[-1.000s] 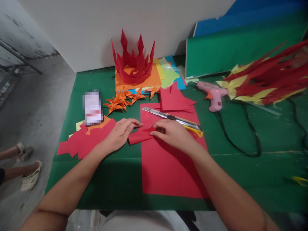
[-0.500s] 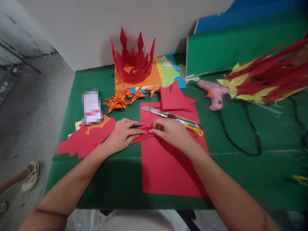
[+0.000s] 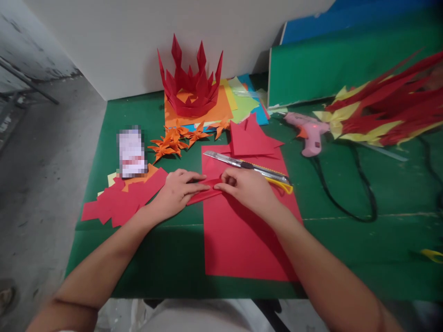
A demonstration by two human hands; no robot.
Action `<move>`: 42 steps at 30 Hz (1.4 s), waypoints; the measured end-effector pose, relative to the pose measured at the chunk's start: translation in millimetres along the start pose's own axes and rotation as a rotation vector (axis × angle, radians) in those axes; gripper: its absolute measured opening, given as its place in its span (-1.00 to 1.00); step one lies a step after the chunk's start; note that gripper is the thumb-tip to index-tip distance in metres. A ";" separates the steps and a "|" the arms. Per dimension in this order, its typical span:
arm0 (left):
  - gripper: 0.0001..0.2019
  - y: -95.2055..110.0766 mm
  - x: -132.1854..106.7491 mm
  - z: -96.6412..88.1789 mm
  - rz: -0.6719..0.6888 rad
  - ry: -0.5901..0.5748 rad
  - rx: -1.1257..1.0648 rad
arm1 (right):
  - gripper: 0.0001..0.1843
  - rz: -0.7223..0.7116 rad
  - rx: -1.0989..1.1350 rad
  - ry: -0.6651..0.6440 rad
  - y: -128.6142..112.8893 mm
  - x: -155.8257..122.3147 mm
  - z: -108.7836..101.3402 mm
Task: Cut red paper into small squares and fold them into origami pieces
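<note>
A small folded red paper [image 3: 205,195] lies across the left edge of a large red sheet [image 3: 242,244]. My left hand [image 3: 178,191] rests flat on it, fingers stretched out and pressing it down. With thumb and curled fingers, my right hand [image 3: 247,184] pinches the paper's right end, which those fingers partly hide. Just beyond my right hand lies a utility knife [image 3: 238,161] with its blade out, and a yellow-handled tool [image 3: 282,185] is partly beneath it. Several red paper pieces [image 3: 251,138] sit at the sheet's far edge.
A red paper crown [image 3: 194,108] stands on coloured sheets at the back. Orange paper stars [image 3: 169,145], a phone [image 3: 131,152] and red paper cutouts [image 3: 121,203] are to the left. Rightward are a pink glue gun [image 3: 309,131], its black cord [image 3: 363,216] and red-yellow paper strips [image 3: 387,110].
My hands stay almost in place on the folded red paper, with my right fingers shifting slightly. The view tilts a little, and the foot at the left has moved mostly out of sight.
</note>
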State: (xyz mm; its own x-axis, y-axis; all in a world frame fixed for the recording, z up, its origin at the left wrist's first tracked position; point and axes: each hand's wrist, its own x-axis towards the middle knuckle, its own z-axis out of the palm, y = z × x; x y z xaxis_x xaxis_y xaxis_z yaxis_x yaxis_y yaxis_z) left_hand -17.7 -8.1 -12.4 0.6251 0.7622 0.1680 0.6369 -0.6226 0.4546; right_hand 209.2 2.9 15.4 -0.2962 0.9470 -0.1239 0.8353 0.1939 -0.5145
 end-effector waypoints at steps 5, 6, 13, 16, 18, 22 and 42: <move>-0.59 0.2 -0.7 1.3 0.012 0.020 0.023 | -0.72 0.024 -0.007 -0.001 -0.8 -0.2 0.0; -0.59 0.1 -0.8 1.6 0.014 0.024 0.028 | -0.72 0.020 -0.005 0.001 -0.5 -0.3 0.2; -0.56 -1.2 -0.5 3.3 0.036 0.029 0.039 | -0.72 0.015 -0.015 -0.005 0.8 -0.2 1.1; -0.56 -2.0 -0.4 3.4 0.047 0.027 0.042 | -0.72 0.015 -0.012 -0.005 0.7 -0.3 1.1; -0.57 -2.2 -0.4 3.4 0.057 0.027 0.049 | -0.72 0.008 -0.014 0.000 0.3 -0.5 1.0; -0.58 -1.7 -0.5 3.5 0.075 0.030 0.077 | -0.73 0.018 -0.022 -0.004 -0.8 -0.8 0.6; -0.65 5.9 0.8 -5.5 0.018 -0.073 0.061 | -0.74 0.052 0.054 -0.053 7.1 0.2 -4.3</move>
State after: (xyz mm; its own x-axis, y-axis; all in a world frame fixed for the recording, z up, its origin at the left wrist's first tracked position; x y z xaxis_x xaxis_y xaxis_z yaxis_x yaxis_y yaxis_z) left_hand -15.9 -10.2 -4.7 0.6662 0.7376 0.1106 0.6506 -0.6472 0.3975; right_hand 217.0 5.6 15.4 -0.2787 0.9403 -0.1954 0.8243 0.1298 -0.5510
